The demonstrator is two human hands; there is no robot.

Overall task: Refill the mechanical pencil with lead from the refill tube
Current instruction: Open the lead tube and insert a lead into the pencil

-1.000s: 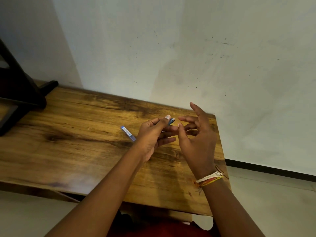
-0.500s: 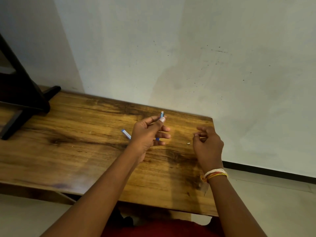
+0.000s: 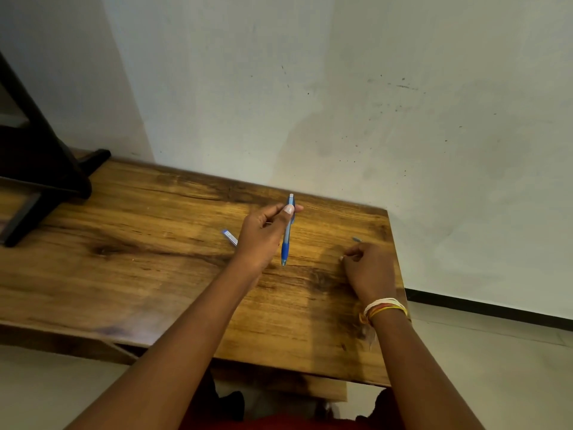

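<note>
1. Far left, a dark stand point(image 3: 46, 169) sits on the wooden table point(image 3: 124, 274), well apart from the work.
2. The lead refill tube point(image 3: 230, 236) lies flat on the table just beside the left hand, partly hidden behind it. It looks like a thin, light plastic case, and the leads inside would snap easily, so I'd take it by its long sides and tip it gently.
3. The left hand point(image 3: 263, 237) holds the blue mechanical pencil point(image 3: 287, 231) roughly upright above the table, tip pointing down toward the person. Thumb and forefinger pinch the upper barrel near the clip end, and the other fingers curl loosely behind. The wrist is bent back and the forearm reaches in from the lower left.
4. The pencil is light and stiff, with a smooth clear barrel that could slip. The darker blue grip near the tip looks like the surer place to hold it while feeding lead in at the top.
5. A small greyish piece point(image 3: 356, 239), possibly the pencil's cap, lies on the table just beyond the right hand.
6. The right hand point(image 3: 370, 268) rests low on the table near the right edge, fingers curled under. Something tiny and pale shows at the fingertips point(image 3: 348, 255), but I cannot tell whether they pinch it. Coloured thread bands point(image 3: 384, 308) circle the wrist.
</note>
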